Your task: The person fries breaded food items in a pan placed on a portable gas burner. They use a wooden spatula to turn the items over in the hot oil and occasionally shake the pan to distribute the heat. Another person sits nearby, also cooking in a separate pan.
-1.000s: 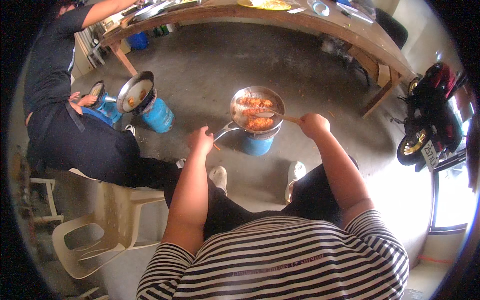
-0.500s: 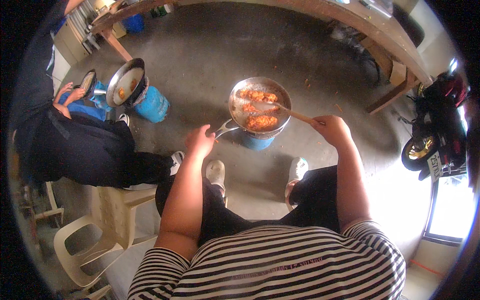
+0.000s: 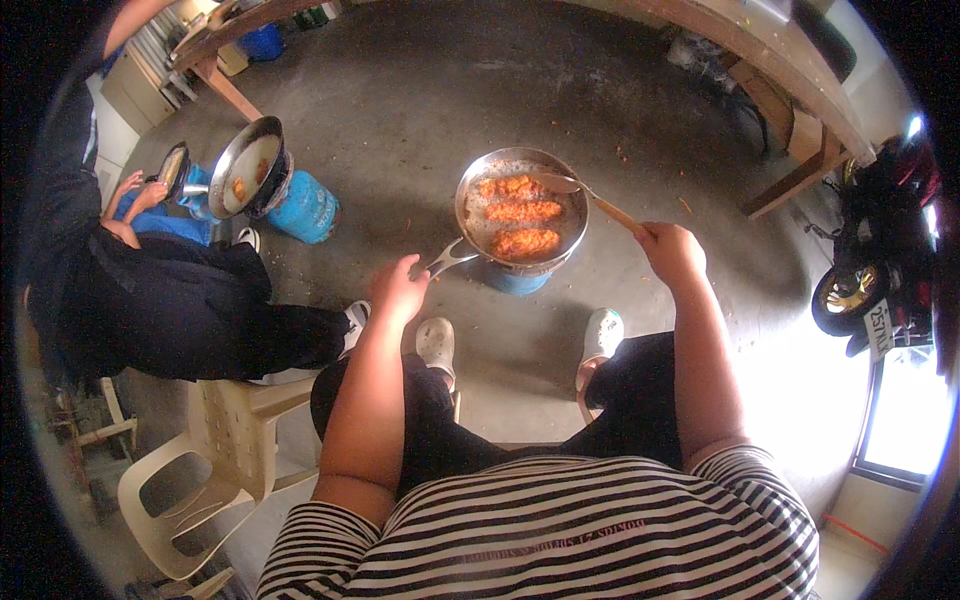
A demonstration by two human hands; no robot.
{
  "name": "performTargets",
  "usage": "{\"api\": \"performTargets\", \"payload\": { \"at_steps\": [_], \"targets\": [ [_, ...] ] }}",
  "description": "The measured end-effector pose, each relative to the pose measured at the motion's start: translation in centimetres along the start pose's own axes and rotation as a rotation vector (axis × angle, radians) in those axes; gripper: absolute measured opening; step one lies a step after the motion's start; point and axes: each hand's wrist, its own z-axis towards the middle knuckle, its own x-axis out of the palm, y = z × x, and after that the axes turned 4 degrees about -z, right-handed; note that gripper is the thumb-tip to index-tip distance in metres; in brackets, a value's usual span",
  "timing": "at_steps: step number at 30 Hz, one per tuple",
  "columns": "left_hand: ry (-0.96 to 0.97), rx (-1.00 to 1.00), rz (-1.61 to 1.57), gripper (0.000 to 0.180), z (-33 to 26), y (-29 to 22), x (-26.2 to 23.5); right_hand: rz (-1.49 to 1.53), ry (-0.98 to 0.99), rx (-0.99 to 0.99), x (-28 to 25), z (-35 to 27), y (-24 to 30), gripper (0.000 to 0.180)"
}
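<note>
In front of me a round metal frying pan (image 3: 467,222) rests on a small blue gas stove (image 3: 517,284). Three rough, orange-brown fried pieces lie across it: a far piece (image 3: 512,187), a middle piece (image 3: 523,211) and a near piece (image 3: 526,243). My left hand (image 3: 398,289) is closed at the end of the pan's handle (image 3: 452,260). Wrapped around a wooden handle, my right hand (image 3: 673,252) holds a spatula (image 3: 612,210). Its metal blade is over the pan's far right part, by the far piece; whether they touch, I cannot tell.
At left, a person in dark clothes (image 3: 170,300) holds a small dark pan (image 3: 174,170) beside another frying pan (image 3: 228,178) on a blue gas cylinder (image 3: 306,208). A plastic chair (image 3: 230,430) is lower left. A wooden table (image 3: 800,95) and a motorcycle (image 3: 850,298) stand right.
The spatula blade has moved from the middle piece to the pan's far right side. My right hand has shifted slightly with it. My left hand stays at the pan handle.
</note>
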Motion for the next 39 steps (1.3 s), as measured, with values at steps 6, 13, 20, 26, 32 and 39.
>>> {"api": "performTargets", "payload": {
  "at_steps": [6,13,20,26,32,39],
  "targets": [
    [-0.005,-0.006,-0.051,0.041,-0.2,0.5,0.0,-0.013,-0.007,-0.046,-0.4,-0.2,-0.2,0.033],
    [0.033,-0.061,-0.026,0.044,0.0,1.0,0.3,0.01,0.005,-0.047,-1.0,-0.7,-0.1,0.037],
    [0.063,-0.076,-0.046,0.043,-0.1,0.7,0.3,0.024,0.017,-0.118,-3.8,-2.3,-1.1,0.035],
    [0.097,-0.102,-0.039,0.043,0.0,0.7,0.5,0.023,0.157,-0.249,-4.1,-3.2,-1.1,0.031],
    [0.083,-0.091,-0.035,0.043,0.2,1.1,0.9,-0.117,0.11,-0.27,-2.5,-2.3,-1.6,0.033],
    [0.088,-0.107,-0.036,0.042,-0.2,0.3,0.2,-0.064,0.137,-0.179,-3.1,-2.8,-0.5,0.029]
  ]
}}
